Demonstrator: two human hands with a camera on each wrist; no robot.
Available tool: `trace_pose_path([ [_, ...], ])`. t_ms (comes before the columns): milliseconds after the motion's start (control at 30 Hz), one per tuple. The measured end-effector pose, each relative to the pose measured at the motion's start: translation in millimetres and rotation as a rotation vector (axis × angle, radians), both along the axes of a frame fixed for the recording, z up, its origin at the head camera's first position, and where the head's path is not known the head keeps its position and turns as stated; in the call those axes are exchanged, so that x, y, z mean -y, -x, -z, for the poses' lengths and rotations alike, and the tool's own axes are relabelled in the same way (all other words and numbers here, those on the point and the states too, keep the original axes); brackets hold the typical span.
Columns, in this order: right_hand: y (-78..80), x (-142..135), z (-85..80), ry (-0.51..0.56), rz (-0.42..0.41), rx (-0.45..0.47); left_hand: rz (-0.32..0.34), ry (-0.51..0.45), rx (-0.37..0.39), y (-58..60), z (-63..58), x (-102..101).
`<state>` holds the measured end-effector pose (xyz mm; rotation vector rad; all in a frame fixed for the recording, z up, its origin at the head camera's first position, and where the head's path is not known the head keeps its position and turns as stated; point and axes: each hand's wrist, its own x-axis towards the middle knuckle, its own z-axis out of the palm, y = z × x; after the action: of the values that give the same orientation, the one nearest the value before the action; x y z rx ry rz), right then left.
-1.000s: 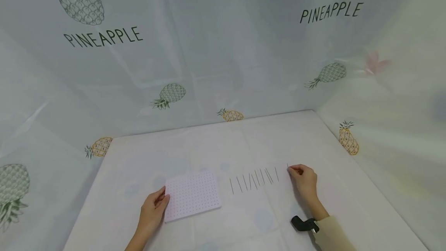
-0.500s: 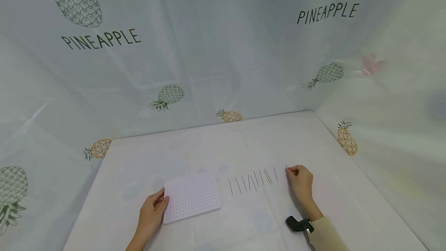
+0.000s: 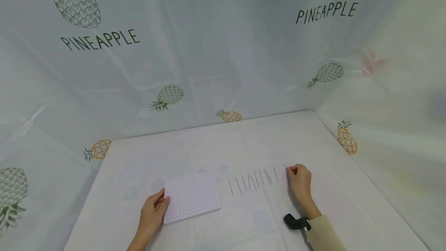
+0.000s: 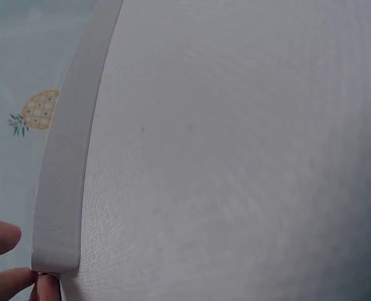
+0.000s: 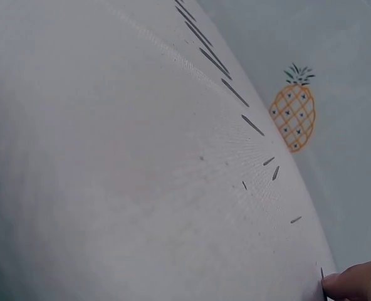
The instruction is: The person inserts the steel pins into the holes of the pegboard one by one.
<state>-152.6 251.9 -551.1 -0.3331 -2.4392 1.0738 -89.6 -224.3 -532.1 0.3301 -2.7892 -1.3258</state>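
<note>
In the head view my left hand [image 3: 150, 210] grips the left edge of a white board [image 3: 191, 196] patterned with rows of small dots or holes. The left wrist view shows the board's side [image 4: 63, 175], with fingertips [image 4: 10, 282] at its near corner. My right hand [image 3: 300, 181] pinches a thin dark stick [image 3: 285, 165] between thumb and finger, at the right of the table. Only the stick's upper end shows, leaning left; the rest is hidden by the fingers. Between the hands lies a loose row of several similar thin sticks [image 3: 244, 183].
A pale cloth covers the table [image 3: 244, 142]. Behind and at both sides hangs a pineapple-print curtain [image 3: 223, 49]. On the right wrist sits a black camera mount [image 3: 295, 222], close to the beige sleeve [image 3: 324, 233].
The pinched stick has tipped from nearly upright to leaning left, and my right hand has shifted slightly left. The head view moves a little. My left hand and the board stay put.
</note>
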Motion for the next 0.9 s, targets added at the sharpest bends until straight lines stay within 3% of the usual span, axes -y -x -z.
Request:
trace_pose_path([
  [700, -2.8, 2.6, -7.7, -0.089, -0.087, 0.088, -0.005, 0.0, -0.021, -0.8, 1.8, -1.8],
  [900, -1.6, 1.2, -7.0, -0.044, -0.034, 0.029, -0.004, 0.004, -0.026, -0.9, 1.3, -1.8],
])
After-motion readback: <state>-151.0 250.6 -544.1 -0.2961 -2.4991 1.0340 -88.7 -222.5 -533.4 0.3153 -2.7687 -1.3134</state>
